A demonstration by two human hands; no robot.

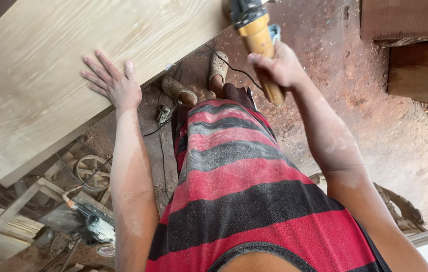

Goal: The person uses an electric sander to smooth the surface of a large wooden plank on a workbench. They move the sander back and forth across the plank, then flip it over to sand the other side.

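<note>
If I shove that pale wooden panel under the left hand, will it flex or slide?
The panel looks broad and thick-edged, so probably stiff and heavy. Its sanded, dusty face may feel slippery under the flat left hand. It overhangs its support, so a push at the edge might tip it.

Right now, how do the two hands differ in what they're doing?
The left hand lies flat and open, fingers spread, on the pale wooden board; the right hand is curled in a fist around the yellow handle of a power tool. The left holds nothing; the right grips the tool, raised off the board's edge. Both are bare and dusted with sawdust.
</note>
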